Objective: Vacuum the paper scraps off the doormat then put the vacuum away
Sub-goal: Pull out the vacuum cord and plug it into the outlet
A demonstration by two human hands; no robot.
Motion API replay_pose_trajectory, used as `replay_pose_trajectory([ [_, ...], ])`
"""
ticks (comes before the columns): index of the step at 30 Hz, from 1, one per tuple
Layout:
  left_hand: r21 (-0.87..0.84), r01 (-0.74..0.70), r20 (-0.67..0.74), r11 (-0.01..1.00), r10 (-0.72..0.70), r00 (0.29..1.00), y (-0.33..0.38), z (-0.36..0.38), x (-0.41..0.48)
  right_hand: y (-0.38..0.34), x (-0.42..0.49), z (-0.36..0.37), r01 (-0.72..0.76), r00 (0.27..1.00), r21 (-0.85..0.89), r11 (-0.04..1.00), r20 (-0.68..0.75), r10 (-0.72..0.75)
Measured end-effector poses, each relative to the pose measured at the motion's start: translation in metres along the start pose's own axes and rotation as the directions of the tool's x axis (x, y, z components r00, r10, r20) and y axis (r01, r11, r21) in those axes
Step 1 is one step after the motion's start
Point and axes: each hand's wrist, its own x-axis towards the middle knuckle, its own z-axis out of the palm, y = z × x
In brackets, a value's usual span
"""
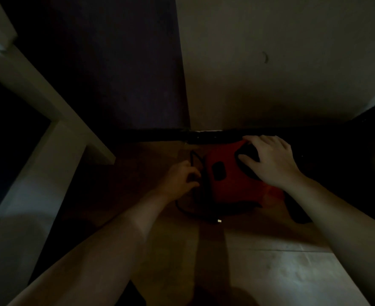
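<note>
Dim lighting throughout. Red vacuum point(233, 180) sits on the floor point(281, 272) against the wall base. Right hand point(270, 161) lies spread over its dark top handle. Left hand point(180, 177) is curled, pinching the black cord point(195, 161) beside the vacuum. No legible brand, label or writing.

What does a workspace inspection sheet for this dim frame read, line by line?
Surface: wooden floor, dimly lit.
Job's things: red vacuum on the floor against the wall; doormat and scraps not seen.
Clutter: nothing seen.
Hands: right hand rests on the vacuum's top; left hand pinches the cord.
Cables: black cord loops beside the vacuum.
Surroundings: white furniture frame at left.
</note>
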Motion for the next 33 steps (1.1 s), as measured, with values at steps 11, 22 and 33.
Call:
replay_pose_trajectory([
  [11, 0.29, -0.029, 0.08, 0.957, 0.007, 0.997, 0.004, -0.021, 0.002, -0.001, 0.001, 0.002, 0.002, 1.0, -0.031, 1.0, -0.001, -0.002],
  [22, 0.097, 0.312, -0.357, 0.945, -0.259, 0.897, 0.006, -0.035, 0.01, 0.001, 0.002, 0.005, 0.011, 1.0, -0.048, 0.999, -0.007, -0.011],
  [33, -0.445, -0.12, -0.394, 0.887, -0.074, 0.916, 0.064, -0.124, 0.001, -0.018, 0.004, 0.003, 0.022, 0.999, -0.17, 0.985, 0.038, -0.016],
])
